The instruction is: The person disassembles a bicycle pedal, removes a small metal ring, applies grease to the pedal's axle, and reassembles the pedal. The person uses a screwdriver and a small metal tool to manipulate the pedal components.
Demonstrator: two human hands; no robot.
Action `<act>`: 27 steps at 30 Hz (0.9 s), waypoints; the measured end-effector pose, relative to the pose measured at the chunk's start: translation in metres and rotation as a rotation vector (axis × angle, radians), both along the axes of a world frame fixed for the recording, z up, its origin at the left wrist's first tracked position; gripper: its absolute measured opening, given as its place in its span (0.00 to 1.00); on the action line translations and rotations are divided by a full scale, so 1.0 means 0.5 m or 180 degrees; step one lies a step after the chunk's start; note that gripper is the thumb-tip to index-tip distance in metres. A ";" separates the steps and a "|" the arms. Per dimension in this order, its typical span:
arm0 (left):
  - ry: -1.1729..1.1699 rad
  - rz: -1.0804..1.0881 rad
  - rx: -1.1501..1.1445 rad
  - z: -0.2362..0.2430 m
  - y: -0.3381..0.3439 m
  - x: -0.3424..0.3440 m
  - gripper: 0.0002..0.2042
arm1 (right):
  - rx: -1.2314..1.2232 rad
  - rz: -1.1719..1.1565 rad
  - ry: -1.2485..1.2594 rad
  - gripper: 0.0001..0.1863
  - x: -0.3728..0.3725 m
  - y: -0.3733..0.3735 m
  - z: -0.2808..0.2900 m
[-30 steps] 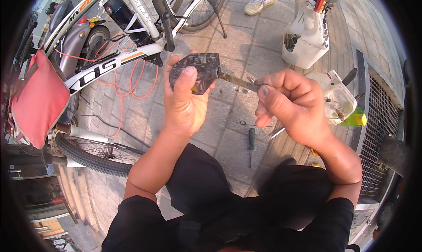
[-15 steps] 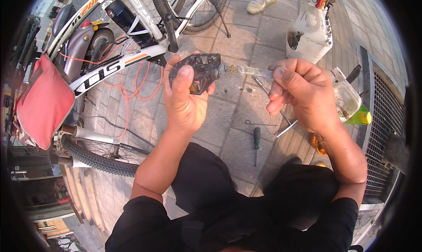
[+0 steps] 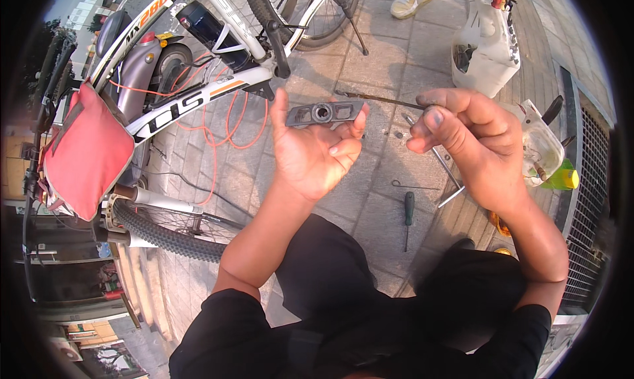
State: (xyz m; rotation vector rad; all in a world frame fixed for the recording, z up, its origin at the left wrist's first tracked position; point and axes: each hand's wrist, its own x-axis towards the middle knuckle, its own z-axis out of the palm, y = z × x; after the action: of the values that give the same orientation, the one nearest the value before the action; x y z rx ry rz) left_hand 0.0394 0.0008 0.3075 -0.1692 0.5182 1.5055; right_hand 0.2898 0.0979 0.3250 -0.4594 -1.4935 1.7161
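A black bicycle pedal [image 3: 301, 116] rests in my left hand [image 3: 310, 157], gripped by the fingers and turned so that the round hole in its narrow side shows. My right hand [image 3: 477, 131] pinches a thin, flat strip [image 3: 389, 102] between thumb and fingers. Seen nearly edge-on, the strip looks dark and smeared along its length. It points left, and its tip appears just above the pedal; whether the two touch I cannot tell. Below my right hand lies a metal rod-like tool [image 3: 447, 171] on the paving.
A green-handled screwdriver [image 3: 409, 210] and a bent wire [image 3: 415, 185] lie on the paving. On the left stands a white bicycle [image 3: 191, 105] with a red bag [image 3: 86, 154]. A cut-open white jug [image 3: 485, 65], another white container [image 3: 543, 141] and a metal grating [image 3: 584, 200] are at right.
The pedal has turned in my left hand, bringing its holed side into view. The strip has rolled from its broad face to its edge, its tip now above the pedal. The view has shifted slightly.
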 end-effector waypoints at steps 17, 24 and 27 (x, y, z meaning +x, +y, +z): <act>0.0566 -0.0544 -0.0191 0.007 -0.003 0.001 0.45 | -0.0765 0.0068 0.0183 0.12 0.007 0.040 -0.002; 0.0706 -0.0856 -0.0069 0.000 -0.003 0.014 0.39 | -0.1484 0.0458 0.0386 0.11 0.013 0.058 -0.018; 0.0816 -0.1129 -0.0047 0.002 -0.002 0.018 0.35 | -0.1529 0.0588 0.0552 0.11 0.017 0.067 -0.017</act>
State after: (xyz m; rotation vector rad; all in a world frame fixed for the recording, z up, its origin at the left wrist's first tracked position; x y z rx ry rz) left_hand 0.0486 -0.0004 0.3083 0.1032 0.7240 1.1812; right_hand 0.2985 0.1312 0.3166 -0.4121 -1.0201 2.2103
